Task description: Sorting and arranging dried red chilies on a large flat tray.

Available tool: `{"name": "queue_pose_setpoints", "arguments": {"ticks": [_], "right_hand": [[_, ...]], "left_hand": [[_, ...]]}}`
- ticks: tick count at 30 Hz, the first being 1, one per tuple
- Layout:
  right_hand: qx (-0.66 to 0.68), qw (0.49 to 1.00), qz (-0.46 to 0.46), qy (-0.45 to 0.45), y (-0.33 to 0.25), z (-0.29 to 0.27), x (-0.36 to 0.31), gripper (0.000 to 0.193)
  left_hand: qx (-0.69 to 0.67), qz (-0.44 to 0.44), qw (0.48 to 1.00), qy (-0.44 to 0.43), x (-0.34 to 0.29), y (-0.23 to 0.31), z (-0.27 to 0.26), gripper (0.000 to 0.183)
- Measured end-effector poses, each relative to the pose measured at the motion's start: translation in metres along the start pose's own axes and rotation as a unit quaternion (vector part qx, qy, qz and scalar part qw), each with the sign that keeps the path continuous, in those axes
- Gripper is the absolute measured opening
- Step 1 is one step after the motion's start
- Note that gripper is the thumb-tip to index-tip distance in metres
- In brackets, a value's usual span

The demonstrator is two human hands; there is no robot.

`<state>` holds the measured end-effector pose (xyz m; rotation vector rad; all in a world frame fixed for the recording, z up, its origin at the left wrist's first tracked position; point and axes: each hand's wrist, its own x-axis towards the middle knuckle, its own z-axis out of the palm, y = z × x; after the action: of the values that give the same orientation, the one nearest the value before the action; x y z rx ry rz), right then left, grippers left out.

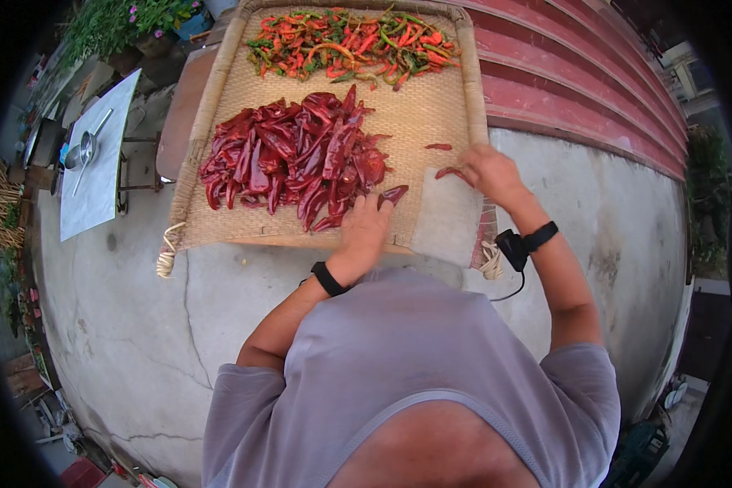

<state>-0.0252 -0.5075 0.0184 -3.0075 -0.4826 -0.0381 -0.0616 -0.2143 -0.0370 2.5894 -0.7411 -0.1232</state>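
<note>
A heap of glossy dark red chili peppers point(281, 154) covers the left front of a woven bamboo tray point(431, 106). At the heap's near right edge lies my left hand point(364, 232), its fingers slightly apart and touching the peppers. One dark red pepper point(394, 193) sticks out by those fingertips. My right hand point(493, 173) is at the tray's right side, closed on a thin red chili pepper point(451, 173) above a pale patch point(447, 215) at the tray's corner. Just beyond it lies another small red chili point(438, 146).
Smaller orange, red and green chilies point(350, 45) are spread along the tray's far end. A pale table point(98, 159) with a metal ladle point(88, 149) stands at the left. Red ridged metal point(561, 81) borders the tray's far right. Potted plants point(126, 28) stand far left.
</note>
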Motion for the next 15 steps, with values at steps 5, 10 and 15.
{"name": "queue_pose_setpoints", "arguments": {"ticks": [5,10,15], "right_hand": [[0.082,0.994,0.076,0.001,0.006,-0.075,-0.037,0.025],[0.248,0.951,0.141,-0.117,-0.014,-0.054,-0.087,0.030],[0.263,0.955,-0.046,0.128,-0.087,-0.015,-0.055,0.037]], "left_hand": [[0.016,-0.005,0.997,0.078,-0.002,-0.009,0.014,0.022],[-0.032,-0.004,0.996,0.083,-0.005,0.000,-0.004,0.020],[-0.204,0.061,0.974,0.082,-0.006,0.021,-0.018,0.016]]}}
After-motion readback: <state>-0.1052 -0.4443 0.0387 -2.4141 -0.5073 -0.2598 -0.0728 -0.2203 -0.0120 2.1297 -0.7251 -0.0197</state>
